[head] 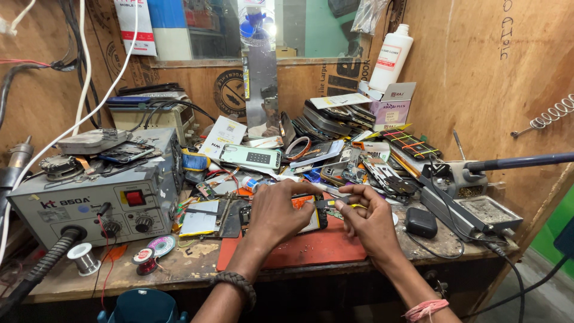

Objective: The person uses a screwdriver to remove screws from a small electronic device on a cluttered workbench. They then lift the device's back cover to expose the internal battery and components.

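Opened phone (311,218) lies on the red mat (305,248) near the workbench's front edge, pinned under the left hand (276,214), fingers curled over it; the right hand (365,218) pinches a small dark part (332,202) at its right end.

A white bottle (391,57) with a pale label stands at the back right. Below it sits a white-and-purple box (391,107). A red-and-white packet (134,27) hangs top left. A pale green phone (250,157) lies mid-pile.
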